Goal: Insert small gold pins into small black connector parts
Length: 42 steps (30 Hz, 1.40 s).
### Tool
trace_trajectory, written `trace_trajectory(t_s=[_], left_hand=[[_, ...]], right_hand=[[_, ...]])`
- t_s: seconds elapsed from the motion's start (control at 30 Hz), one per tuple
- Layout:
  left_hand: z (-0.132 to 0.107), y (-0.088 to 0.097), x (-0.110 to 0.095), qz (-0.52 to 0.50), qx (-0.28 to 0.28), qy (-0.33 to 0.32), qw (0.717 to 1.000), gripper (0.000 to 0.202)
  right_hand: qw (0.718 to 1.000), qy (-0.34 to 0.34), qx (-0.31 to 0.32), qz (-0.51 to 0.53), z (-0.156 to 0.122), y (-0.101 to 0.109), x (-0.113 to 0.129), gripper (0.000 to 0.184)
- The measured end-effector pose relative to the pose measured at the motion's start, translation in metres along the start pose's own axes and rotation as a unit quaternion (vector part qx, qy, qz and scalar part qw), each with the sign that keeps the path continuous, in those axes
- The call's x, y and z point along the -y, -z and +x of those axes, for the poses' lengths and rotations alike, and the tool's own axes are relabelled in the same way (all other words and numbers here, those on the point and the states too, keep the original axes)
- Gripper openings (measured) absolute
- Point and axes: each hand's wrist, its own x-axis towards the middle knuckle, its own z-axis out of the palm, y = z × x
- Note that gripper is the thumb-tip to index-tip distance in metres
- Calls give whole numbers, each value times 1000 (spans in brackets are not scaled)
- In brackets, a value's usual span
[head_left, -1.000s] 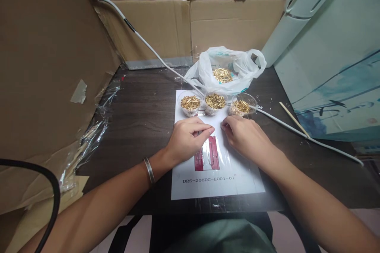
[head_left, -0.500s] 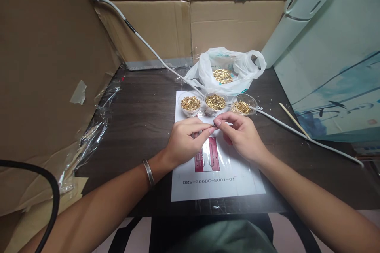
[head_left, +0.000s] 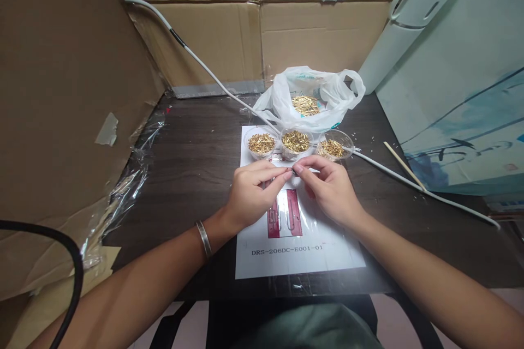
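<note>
My left hand (head_left: 256, 191) and my right hand (head_left: 329, 182) meet fingertip to fingertip above a printed sheet (head_left: 262, 267). Each is closed in a pinch, thumb against forefinger. Something small and dark shows between the fingertips, too small to name. Just beyond the fingers stand three clear plastic cups of small brass-coloured pieces: a left cup (head_left: 262, 144), a middle cup (head_left: 296, 143) and a right cup (head_left: 332, 147). Behind them an open white plastic bag (head_left: 282, 95) holds longer brass-coloured pins (head_left: 305, 104). The sheet carries a red and white picture (head_left: 293, 212), partly covered by my hands.
A white cable (head_left: 208, 68) runs across the dark table (head_left: 188, 147) behind the cups. A wooden stick (head_left: 403, 164) lies at the right. A tall white flask (head_left: 409, 27) leans at the back right. Cardboard walls (head_left: 221, 38) stand at the left and back.
The fingertips of both hands have shifted slightly and sit closer together. The whole view has moved a little; the cups, bag and sheet stay in place.
</note>
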Motion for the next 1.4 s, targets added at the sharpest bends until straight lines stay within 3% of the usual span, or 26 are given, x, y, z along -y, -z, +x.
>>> trace_trajectory(t_s=[0.23, 0.37, 0.53, 0.67, 0.83, 1.1, 1.27, 1.4], left_hand=[[-1, 0, 0, 17, 16, -38, 999, 11], [1, 1, -3, 4, 9, -17, 1000, 12], [2, 2, -4, -8, -7, 2, 1000, 12], [1, 2, -3, -15, -15, 0, 1000, 12], [1, 2, -2, -25, -26, -2, 999, 12], [3, 4, -1, -65, -8, 25, 998, 12], [4, 4, -1, -69, -2, 29, 997, 13], [3, 4, 0, -65, -3, 35, 997, 12]], right_hand=[[1000, 15, -15, 15, 0, -1, -1, 20], [999, 45, -26, -13, 0, 1, -3, 21], [976, 162, -60, -134, -2, 6, -4, 15], [941, 273, -10, -202, -2, 11, -2, 14], [923, 305, 20, -233, 3, 11, -3, 12], [944, 250, 10, -217, 3, 8, -7, 7], [984, 152, 10, -87, 1, 4, -7, 10], [995, 88, 51, -9, 1, 3, -2, 14]])
